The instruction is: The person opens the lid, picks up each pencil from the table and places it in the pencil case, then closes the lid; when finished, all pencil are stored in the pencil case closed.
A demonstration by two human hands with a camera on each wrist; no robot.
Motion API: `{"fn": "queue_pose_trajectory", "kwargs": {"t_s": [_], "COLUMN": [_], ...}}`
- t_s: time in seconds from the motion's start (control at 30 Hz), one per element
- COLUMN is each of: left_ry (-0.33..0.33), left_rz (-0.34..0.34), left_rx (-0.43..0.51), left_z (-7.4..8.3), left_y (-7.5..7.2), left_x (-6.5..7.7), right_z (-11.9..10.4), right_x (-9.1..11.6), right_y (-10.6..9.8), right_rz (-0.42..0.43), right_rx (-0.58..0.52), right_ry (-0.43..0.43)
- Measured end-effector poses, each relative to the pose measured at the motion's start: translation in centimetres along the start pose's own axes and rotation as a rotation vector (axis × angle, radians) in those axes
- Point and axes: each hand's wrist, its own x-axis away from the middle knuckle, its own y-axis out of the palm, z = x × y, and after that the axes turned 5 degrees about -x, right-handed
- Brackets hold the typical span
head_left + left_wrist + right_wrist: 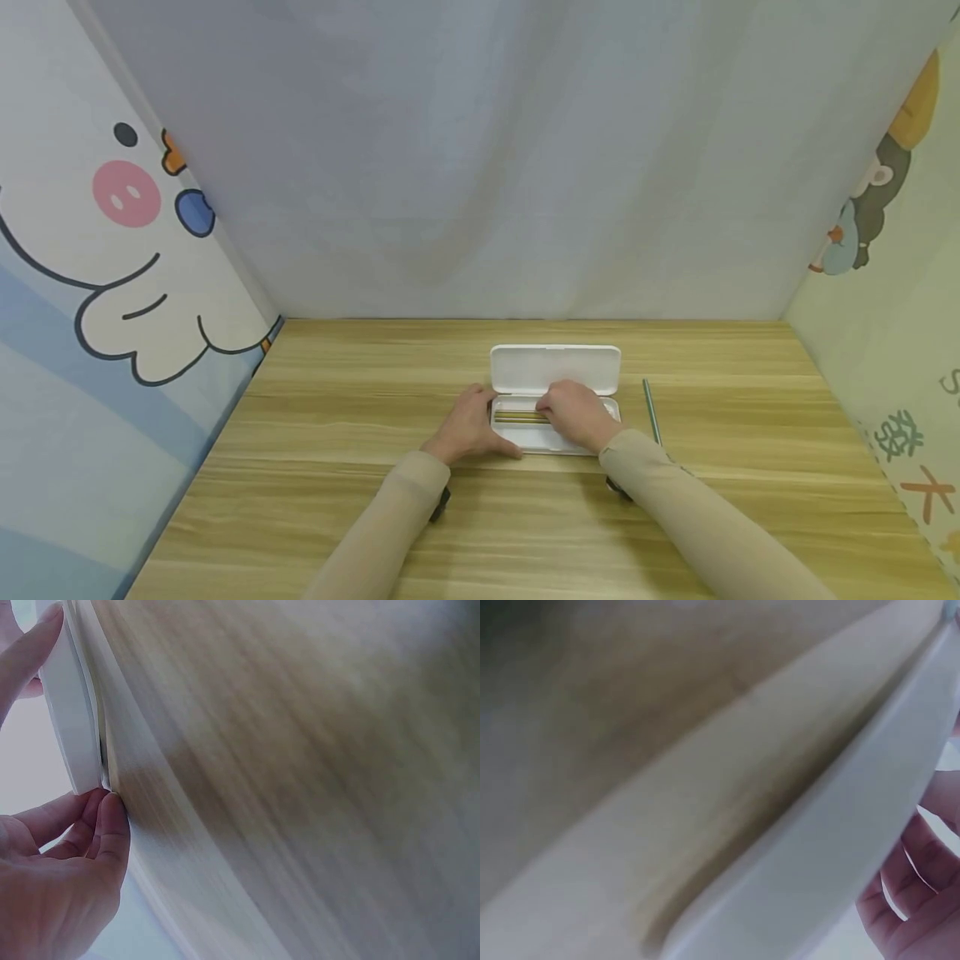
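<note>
A white pencil case [517, 437] lies on the wooden table with its lid [555, 363] tipped back, away from the person. Inside, a few thin yellowish-and-dark pencils [513, 417] run lengthwise. The left hand [468, 423] grips the case's left end, fingers at the back corner and thumb along the front edge. Over the right half of the case, the right hand [577, 412] reaches in with curled fingers and pinches at the pencils, covering their right ends. In the right wrist view, those fingers [915, 881] show partly behind the case's side wall [817, 840].
A green pencil [651, 410] lies on the table [337, 392] to the right of the case, its near end beside the right sleeve. A pale curtain [480, 167] hangs behind the table. Printed cartoon panels stand left and right.
</note>
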Motion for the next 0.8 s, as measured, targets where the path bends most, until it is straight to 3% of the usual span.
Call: {"fn": "queue_pose_trajectory", "kwargs": {"t_s": [0.47,0.8], "left_ry": [0.005,0.005], "left_rz": [0.004,0.01], "left_rx": [-0.027,-0.021], "left_z": [-0.2,-0.3], "left_y": [0.2,0.3], "left_x": [-0.2,-0.2], "right_z": [0.5,1.4], "right_x": [0.3,1.6], "right_y": [0.2,-1.1], "right_rz": [0.017,0.092], "right_rx": [-0.127,-0.232], "right_ry": [0.078,0.101]}}
